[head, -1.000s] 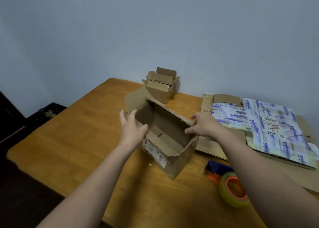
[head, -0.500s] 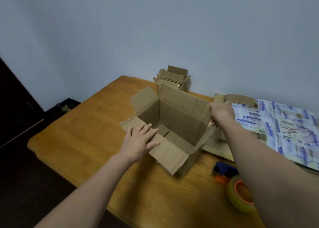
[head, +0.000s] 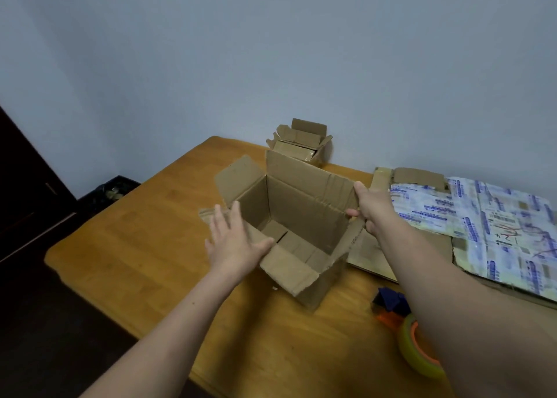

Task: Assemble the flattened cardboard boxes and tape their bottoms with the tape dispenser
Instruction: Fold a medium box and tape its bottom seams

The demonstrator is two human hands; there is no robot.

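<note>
Cardboard under both palms: the straight, spread fingers (head: 233,217) of the left hand (head: 235,244) press flat on the near flap (head: 289,269) of the box and hold nothing. The right hand (head: 373,208) pinches the box's far right corner, with the thumb (head: 351,212) hooked inside the wall and the other fingers curled round the outside. Between the two hands the box (head: 301,199) stands upright on a wooden table (head: 135,247), mouth up and top flaps open.

Its long axis runs left to right across the person and slants nearer at the right end, so the hands sit at opposite ends of it. Inside, the bottom flaps are folded in with a dark seam between them. Whether any tape crosses that seam underneath cannot be told from above.

The tape dispenser (head: 391,304), blue and orange with a yellow-green roll (head: 417,355), lies to the near right of the box. It is half hidden beneath the right forearm and well apart from the left hand. The right hand looks the nearer one to fetch it, likely once the box is tipped over about its long axis to bring the bottom up.

Behind the box, against the room wall, stands a smaller box (head: 301,144) with its flaps open. To the right of the box lies flattened cardboard (head: 497,226) covered in printed tape.
</note>
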